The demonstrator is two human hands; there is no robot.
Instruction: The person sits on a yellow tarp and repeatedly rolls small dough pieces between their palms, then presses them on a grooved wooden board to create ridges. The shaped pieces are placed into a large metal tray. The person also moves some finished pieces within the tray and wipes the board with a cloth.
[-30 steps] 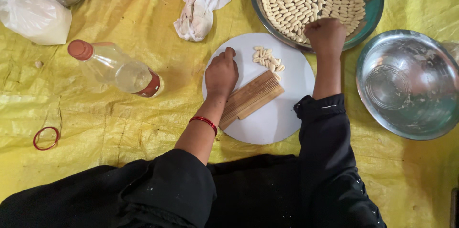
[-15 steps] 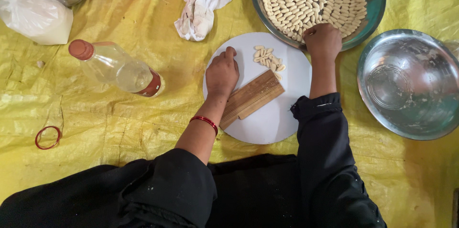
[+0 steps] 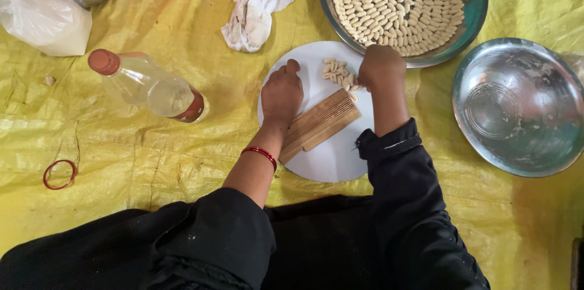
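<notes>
Head view, looking down on a yellow plastic sheet (image 3: 152, 162).

- White round plate (image 3: 331, 162): centre, on the sheet. Bears a ribbed wooden board (image 3: 321, 123), lying at a slant, and a small heap of pale shaped dough pieces (image 3: 336, 72) near its far edge.
- Left hand (image 3: 281, 92): rests palm down on the plate at the board's left end, fingers curled; whether it grips anything cannot be told. Red bangle (image 3: 259, 152) on the wrist.
- Right hand (image 3: 381, 66): fist-like, at the plate's far right edge, just beside the dough pieces; its contents are hidden.
- Teal-rimmed tray (image 3: 471, 16): beyond the plate, filled with rows of ridged dough shells (image 3: 395, 1).
- Empty steel bowl (image 3: 517, 107): right.
- Clear bottle (image 3: 149, 86): lying on its side, left.
- White cloth (image 3: 255, 4), white bag (image 3: 45, 19), red ring (image 3: 59, 174): farther off.
</notes>
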